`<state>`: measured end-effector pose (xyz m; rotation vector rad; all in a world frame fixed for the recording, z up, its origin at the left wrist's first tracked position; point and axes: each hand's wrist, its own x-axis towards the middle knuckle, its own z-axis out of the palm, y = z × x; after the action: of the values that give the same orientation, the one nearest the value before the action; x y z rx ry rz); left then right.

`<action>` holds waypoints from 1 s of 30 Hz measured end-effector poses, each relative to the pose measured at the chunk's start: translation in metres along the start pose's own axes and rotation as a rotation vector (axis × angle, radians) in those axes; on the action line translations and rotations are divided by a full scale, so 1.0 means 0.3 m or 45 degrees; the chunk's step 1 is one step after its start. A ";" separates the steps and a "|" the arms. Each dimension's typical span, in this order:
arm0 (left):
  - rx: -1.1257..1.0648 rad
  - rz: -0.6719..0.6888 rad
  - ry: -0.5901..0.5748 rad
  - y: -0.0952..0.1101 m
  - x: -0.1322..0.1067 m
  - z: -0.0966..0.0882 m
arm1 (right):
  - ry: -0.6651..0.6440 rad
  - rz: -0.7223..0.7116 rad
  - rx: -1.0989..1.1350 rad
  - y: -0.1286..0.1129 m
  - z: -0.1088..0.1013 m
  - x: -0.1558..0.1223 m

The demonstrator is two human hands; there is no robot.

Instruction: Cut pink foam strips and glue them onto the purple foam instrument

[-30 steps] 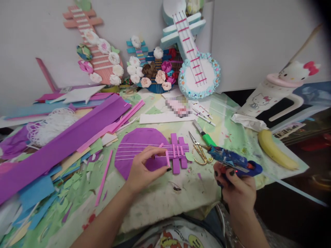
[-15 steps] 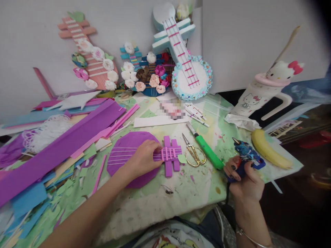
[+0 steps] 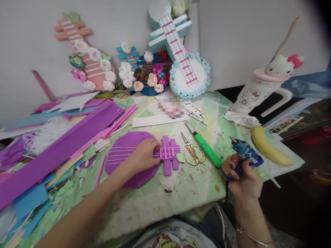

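A purple craft instrument (image 3: 120,169), round-bodied with white strings and crossed pegs, lies flat on the table. Over its neck, my left hand (image 3: 146,155) has thumb and index finger closed at the two ends of a small pink strip (image 3: 160,153), which lies across the strings. More pink strips cross the neck to the right, near a green paper leaf (image 3: 180,157). My right hand (image 3: 244,181) is wrapped round a blue hot glue gun (image 3: 244,151) at the table's right edge, its metal nozzle pointing up and left, away from the instrument.
Gold-handled scissors (image 3: 192,153) and a green utility knife (image 3: 208,150) lie between my hands. A banana (image 3: 270,146) and a white tumbler (image 3: 252,94) stand at right. Purple paper (image 3: 64,144) and scraps cover the left. Decorated instruments (image 3: 190,77) lean against the wall.
The view shifts slightly. My left fingers stay at the instrument's neck over the pink strip, and my right hand keeps the glue gun in nearly the same place.
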<state>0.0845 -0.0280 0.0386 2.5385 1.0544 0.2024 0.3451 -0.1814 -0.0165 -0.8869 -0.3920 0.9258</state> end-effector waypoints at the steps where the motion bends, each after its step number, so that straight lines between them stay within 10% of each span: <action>1: 0.004 0.005 -0.004 -0.001 0.001 0.001 | -0.003 -0.001 0.001 0.000 0.000 0.000; 30: 0.061 0.058 -0.071 -0.004 0.012 0.001 | -0.041 0.015 0.004 0.000 0.004 0.000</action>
<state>0.0864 -0.0249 0.0377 2.5968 0.9924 0.1193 0.3446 -0.1808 -0.0158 -0.8733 -0.4129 0.9524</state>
